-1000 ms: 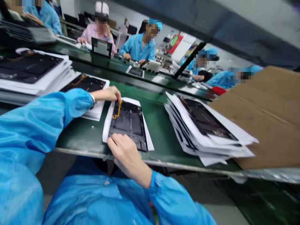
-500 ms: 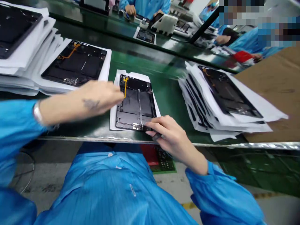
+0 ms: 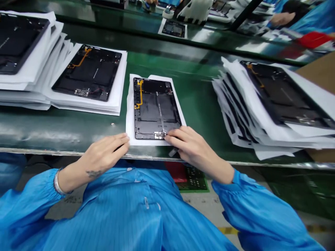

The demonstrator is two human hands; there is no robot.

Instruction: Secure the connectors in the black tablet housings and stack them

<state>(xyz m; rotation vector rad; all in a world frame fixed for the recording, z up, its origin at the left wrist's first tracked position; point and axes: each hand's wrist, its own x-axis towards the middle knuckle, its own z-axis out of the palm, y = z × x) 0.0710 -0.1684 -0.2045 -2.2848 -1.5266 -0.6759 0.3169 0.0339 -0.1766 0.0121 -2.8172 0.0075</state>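
An opened tablet housing (image 3: 149,120) lies on a white paper sheet (image 3: 130,120) in front of me. An orange flex cable (image 3: 141,92) runs down its upper left, and a small circuit board (image 3: 159,135) sits at its bottom edge. My right hand (image 3: 190,143) is closed at the lower right corner, fingertips against the board's right end. A dark grey flat piece (image 3: 173,151) sticks out under that hand; what the fingers grip is hidden. My left hand (image 3: 110,150) holds nothing, its fingers stretched out and touching the sheet's lower left edge.
Stacks of housings between paper sheets stand at left (image 3: 34,80) and right (image 3: 251,115); another housing (image 3: 90,73) lies on paper nearby. The bench's front edge (image 3: 78,152) runs close to my body. A cardboard box (image 3: 318,75) stands far right. Across the bench is a co-worker's hand (image 3: 282,19).
My left hand has come down and back from above the housing's left side to the sheet's lower left edge. My right hand stays at the lower right corner. The view has shifted slightly.
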